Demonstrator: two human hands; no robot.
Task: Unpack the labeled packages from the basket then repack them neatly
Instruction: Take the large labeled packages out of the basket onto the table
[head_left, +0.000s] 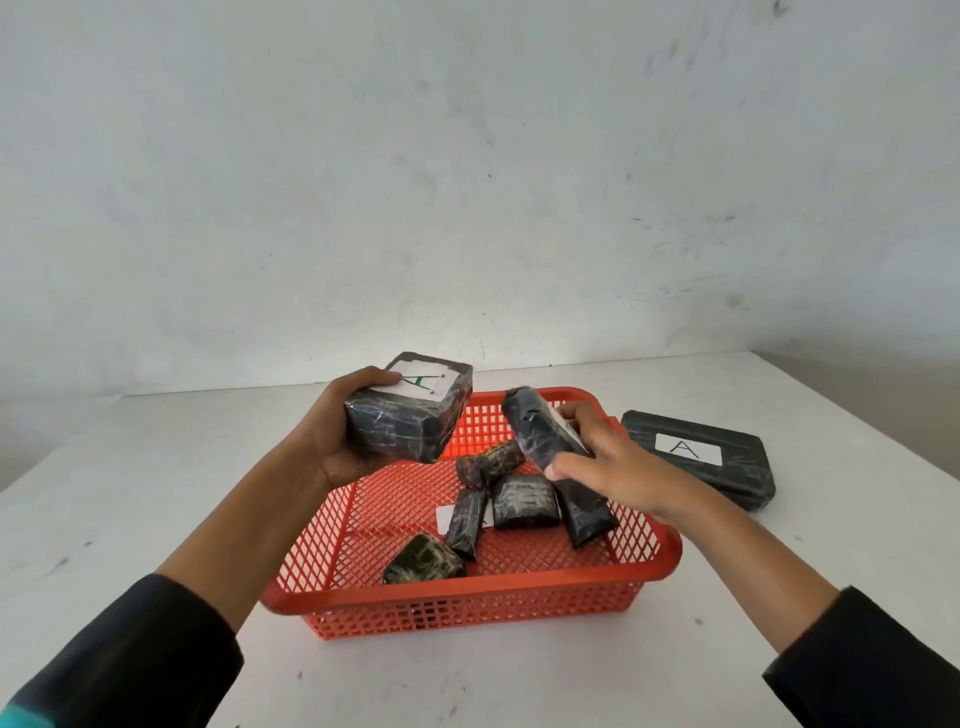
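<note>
An orange mesh basket (467, 592) stands on the white table. My left hand (337, 441) holds a black-wrapped box package (410, 415) with a white label marked A, lifted above the basket's left rim. My right hand (608, 467) grips a long black package (540, 431) tilted over the basket's right side. Several smaller black packages lie inside the basket: a roll (491, 463), a square one (524, 501), a narrow one (466, 522), a greenish one (423, 561) and a longer one (587, 514). A flat black package (717, 457) labeled A lies on the table to the basket's right.
The white table (156, 519) runs to a pale wall behind. Its right edge slants away at the far right. Dark sleeves cover both my forearms at the bottom corners.
</note>
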